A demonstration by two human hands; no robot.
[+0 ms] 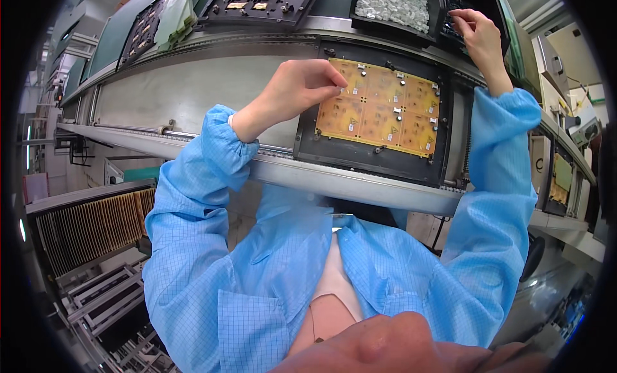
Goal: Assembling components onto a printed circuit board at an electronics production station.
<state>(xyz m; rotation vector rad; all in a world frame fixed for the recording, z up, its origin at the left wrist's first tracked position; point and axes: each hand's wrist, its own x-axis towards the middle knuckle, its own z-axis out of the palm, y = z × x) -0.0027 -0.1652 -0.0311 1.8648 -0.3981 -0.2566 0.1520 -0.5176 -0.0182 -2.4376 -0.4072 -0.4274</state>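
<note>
My left hand (289,93) is over the left part of a yellow circuit board panel (350,134), thumb and forefinger pinched on a small white part (342,90). The panel lies flat in a black carrier frame (334,151), with a few white connectors and small black round parts standing on it. My right hand (481,39) reaches to the far right, into a dark bin (448,34) of small dark parts. Its thumb and fingertips come together there; what is between them is too small to make out.
Left of the bin stands a black tray of white connectors (392,8). Farther left are a black fixture (257,7), pale green sheets (177,16) and another dark tray (143,31). A metal rail (360,185) edges the conveyor nearest me. A slotted rack (96,228) stands at lower left.
</note>
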